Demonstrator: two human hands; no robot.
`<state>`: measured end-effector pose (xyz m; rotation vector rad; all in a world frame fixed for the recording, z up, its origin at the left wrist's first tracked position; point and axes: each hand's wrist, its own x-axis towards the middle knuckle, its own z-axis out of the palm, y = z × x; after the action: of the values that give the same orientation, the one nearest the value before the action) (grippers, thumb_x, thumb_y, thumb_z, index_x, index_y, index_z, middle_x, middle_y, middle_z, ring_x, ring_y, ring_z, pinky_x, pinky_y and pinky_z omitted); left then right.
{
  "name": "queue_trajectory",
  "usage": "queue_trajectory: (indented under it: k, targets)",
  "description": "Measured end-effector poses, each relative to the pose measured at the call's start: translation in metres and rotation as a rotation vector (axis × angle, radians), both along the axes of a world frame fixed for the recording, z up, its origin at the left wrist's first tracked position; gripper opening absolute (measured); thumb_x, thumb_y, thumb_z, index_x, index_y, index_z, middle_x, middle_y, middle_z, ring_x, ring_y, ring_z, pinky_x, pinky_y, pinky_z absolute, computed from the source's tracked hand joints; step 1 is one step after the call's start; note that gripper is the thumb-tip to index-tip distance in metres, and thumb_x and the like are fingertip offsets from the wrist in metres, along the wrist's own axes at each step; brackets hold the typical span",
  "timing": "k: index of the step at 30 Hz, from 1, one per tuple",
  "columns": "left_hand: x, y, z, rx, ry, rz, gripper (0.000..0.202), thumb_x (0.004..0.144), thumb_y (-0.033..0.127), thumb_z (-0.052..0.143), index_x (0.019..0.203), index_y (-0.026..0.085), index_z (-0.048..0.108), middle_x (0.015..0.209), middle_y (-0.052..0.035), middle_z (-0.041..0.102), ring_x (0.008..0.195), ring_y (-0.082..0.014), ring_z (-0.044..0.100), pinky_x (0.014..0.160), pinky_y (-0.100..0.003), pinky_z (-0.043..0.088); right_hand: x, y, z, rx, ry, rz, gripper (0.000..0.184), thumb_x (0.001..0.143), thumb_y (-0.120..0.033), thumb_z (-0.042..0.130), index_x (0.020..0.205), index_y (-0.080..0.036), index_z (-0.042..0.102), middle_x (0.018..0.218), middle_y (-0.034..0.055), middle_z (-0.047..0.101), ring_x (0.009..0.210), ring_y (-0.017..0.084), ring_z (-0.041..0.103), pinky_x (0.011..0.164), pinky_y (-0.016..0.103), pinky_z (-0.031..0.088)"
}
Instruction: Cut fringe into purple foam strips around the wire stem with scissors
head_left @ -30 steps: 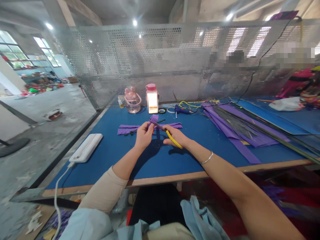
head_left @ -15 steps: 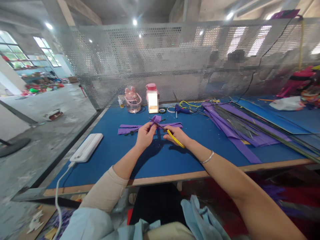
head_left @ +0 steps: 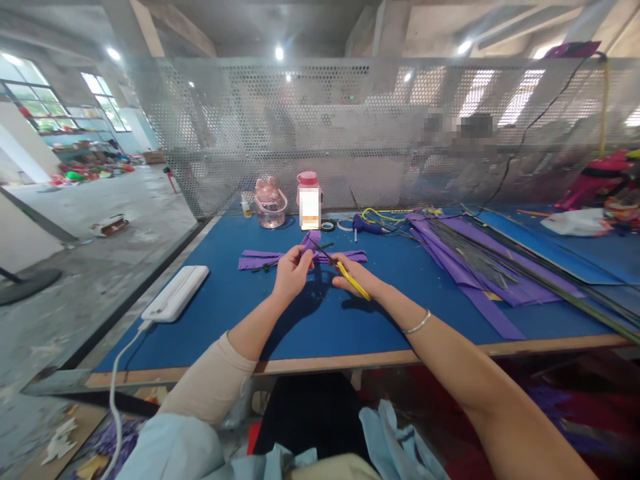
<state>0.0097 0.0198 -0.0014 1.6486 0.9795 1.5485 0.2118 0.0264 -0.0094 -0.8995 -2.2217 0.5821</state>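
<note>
My left hand point(head_left: 293, 272) is closed on a purple strip point(head_left: 313, 237), whose upper end bends above the fingers. My right hand point(head_left: 354, 275) grips yellow-handled scissors point(head_left: 358, 285); their dark blades point left and up to the strip by my left fingertips. Whether the blades are apart is too small to tell. Behind both hands, fringed purple strips point(head_left: 253, 260) lie across the blue tabletop point(head_left: 225, 313). Short dark green pieces lie among those strips, partly hidden by my left hand.
A white power bank point(head_left: 175, 293) with a cable lies at left. Towards the back stand a pink bottle point(head_left: 271, 203), a lit phone point(head_left: 310, 205), tape rolls point(head_left: 327, 226) and a blue glue gun point(head_left: 367, 225). Purple sheets point(head_left: 465, 267) and dark stems cover the right side. A perforated metal screen point(head_left: 240, 120) rises behind.
The scissors have drawn slightly to the right of my left fingers, so less blade crosses the strip. My left hand keeps its hold. The whole view has shifted a little.
</note>
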Motion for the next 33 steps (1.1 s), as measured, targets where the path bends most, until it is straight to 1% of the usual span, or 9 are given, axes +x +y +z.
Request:
queue_trajectory:
  k: [3, 7, 11, 15, 17, 22, 24, 29, 33]
  targets:
    - [0.0, 0.0013, 0.0, 0.009, 0.006, 0.0, 0.024, 0.088, 0.039, 0.055, 0.082, 0.018, 0.062, 0.059, 0.003, 0.054, 0.055, -0.0101, 0.047, 0.057, -0.022, 0.039, 0.0001, 0.002, -0.0026, 0.001, -0.014, 0.029, 0.057, 0.079, -0.061, 0.059, 0.111, -0.015, 0.048, 0.084, 0.0015, 0.05, 0.07, 0.015, 0.044, 0.065, 0.028, 0.041]
    - [0.0004, -0.0007, 0.002, 0.02, 0.047, -0.007, 0.022, 0.087, 0.036, 0.056, 0.079, 0.017, 0.062, 0.058, 0.0034, 0.052, 0.054, -0.0097, 0.045, 0.056, -0.022, 0.037, -0.0007, 0.0037, -0.0044, 0.008, -0.009, 0.035, 0.059, 0.078, -0.062, 0.06, 0.112, -0.015, 0.047, 0.089, 0.0031, 0.051, 0.074, 0.017, 0.045, 0.07, 0.031, 0.042]
    - [-0.0002, -0.0015, 0.0028, 0.026, 0.07, 0.003, 0.022, 0.088, 0.035, 0.055, 0.079, 0.017, 0.062, 0.056, 0.0037, 0.051, 0.053, -0.0098, 0.045, 0.054, -0.022, 0.036, 0.0001, 0.0025, -0.0027, 0.014, -0.002, 0.044, 0.059, 0.078, -0.063, 0.06, 0.111, -0.015, 0.048, 0.085, 0.0018, 0.05, 0.072, 0.016, 0.044, 0.068, 0.03, 0.042]
    - [-0.0015, 0.0007, 0.002, 0.047, 0.053, 0.075, 0.023, 0.09, 0.038, 0.053, 0.084, 0.017, 0.062, 0.058, 0.0039, 0.051, 0.053, -0.0101, 0.046, 0.055, -0.022, 0.038, 0.0009, 0.0008, -0.0005, 0.028, 0.006, 0.061, 0.059, 0.079, -0.064, 0.059, 0.111, -0.016, 0.048, 0.087, 0.0021, 0.051, 0.074, 0.016, 0.045, 0.068, 0.03, 0.042]
    - [-0.0015, 0.0008, 0.0022, 0.055, 0.059, 0.092, 0.024, 0.09, 0.038, 0.053, 0.085, 0.016, 0.062, 0.059, 0.0034, 0.052, 0.054, -0.0103, 0.048, 0.056, -0.022, 0.039, 0.0004, 0.0007, -0.0002, 0.043, 0.007, 0.051, 0.059, 0.079, -0.065, 0.059, 0.109, -0.016, 0.049, 0.086, 0.0023, 0.051, 0.073, 0.017, 0.045, 0.068, 0.03, 0.041]
    - [0.0001, -0.0039, 0.0046, 0.062, 0.12, 0.048, 0.024, 0.089, 0.036, 0.055, 0.079, 0.016, 0.063, 0.059, 0.0024, 0.056, 0.055, -0.0104, 0.049, 0.057, -0.023, 0.039, -0.0011, 0.0012, 0.0003, 0.074, 0.01, 0.014, 0.059, 0.077, -0.067, 0.06, 0.106, -0.017, 0.051, 0.086, 0.0029, 0.052, 0.074, 0.017, 0.044, 0.068, 0.03, 0.039]
    - [0.0003, -0.0053, 0.0052, 0.064, 0.135, 0.031, 0.024, 0.088, 0.036, 0.055, 0.078, 0.016, 0.063, 0.058, 0.0024, 0.057, 0.055, -0.0101, 0.049, 0.056, -0.022, 0.038, -0.0012, 0.0003, 0.0012, 0.077, 0.012, 0.006, 0.056, 0.078, -0.066, 0.06, 0.103, -0.016, 0.052, 0.083, 0.0019, 0.051, 0.072, 0.016, 0.043, 0.066, 0.029, 0.038]
    - [-0.0005, -0.0043, 0.0049, 0.044, 0.14, -0.006, 0.024, 0.088, 0.035, 0.055, 0.077, 0.015, 0.064, 0.057, 0.0027, 0.056, 0.053, -0.0095, 0.047, 0.054, -0.022, 0.037, -0.0011, -0.0026, 0.0017, 0.062, 0.027, -0.026, 0.041, 0.084, -0.057, 0.057, 0.094, -0.017, 0.055, 0.072, -0.0019, 0.045, 0.063, 0.013, 0.037, 0.058, 0.025, 0.034]
    - [-0.001, -0.0031, 0.0044, 0.027, 0.111, -0.01, 0.023, 0.087, 0.034, 0.056, 0.078, 0.015, 0.065, 0.056, 0.0028, 0.055, 0.052, -0.0091, 0.047, 0.053, -0.022, 0.037, -0.0021, -0.0029, 0.0001, 0.046, 0.041, -0.079, 0.033, 0.084, -0.049, 0.059, 0.092, -0.017, 0.057, 0.065, -0.0036, 0.043, 0.058, 0.011, 0.035, 0.053, 0.023, 0.03]
